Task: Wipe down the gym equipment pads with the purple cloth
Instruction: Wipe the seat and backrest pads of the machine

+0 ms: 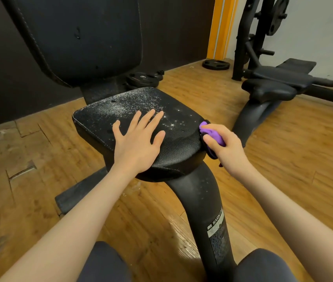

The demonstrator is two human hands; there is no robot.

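2 hands: left hand (139,141) flat, fingers spread, on seat pad (104,117); right hand (225,146) grips purple cloth (212,133) at pad's rt edge.

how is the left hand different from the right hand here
The left hand lies flat with straight, spread fingers on top of the seat pad; the right hand is curled at the pad's right edge. The left hand holds nothing, while the right hand grips the bunched purple cloth. Both are bare and at the same pad.
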